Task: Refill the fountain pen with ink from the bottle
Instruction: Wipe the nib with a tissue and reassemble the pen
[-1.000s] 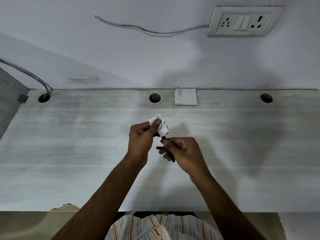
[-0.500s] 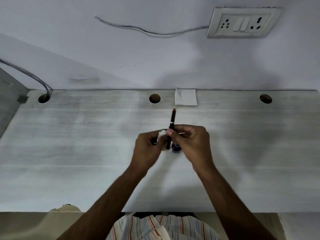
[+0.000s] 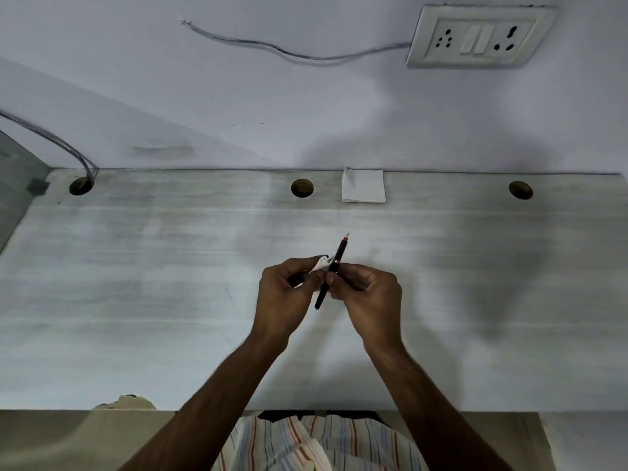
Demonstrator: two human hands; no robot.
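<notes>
Fountain pen (image 3: 340, 252) being held tilted above the middle of the pale surface (image 3: 136, 283), its red-tipped end pointing away toward the wall and its dark lower end pointing back toward the person. The right grip (image 3: 368, 294) is pinching the barrel at mid-length between thumb and curled fingers. The left grip (image 3: 283, 295) is clenching a crumpled white tissue (image 3: 321, 263), which is lying against the barrel's left side. Both forearms are reaching in over the near edge, where a striped shirt (image 3: 306, 443) is showing. The hands are working well apart from every boundary: the side panel (image 3: 13, 185) at far left, the near edge and the far edge. Along the far edge, where surface is meeting wall, three round holes are sitting in a row: left (image 3: 81, 185), centre (image 3: 302, 188), right (image 3: 520, 190). A folded white paper (image 3: 363, 186) is lying just beside the centre hole, against the wall line. A cable (image 3: 51, 139) is dropping into the left hole. A socket plate (image 3: 475, 35) is sitting on the wall at upper right.
</notes>
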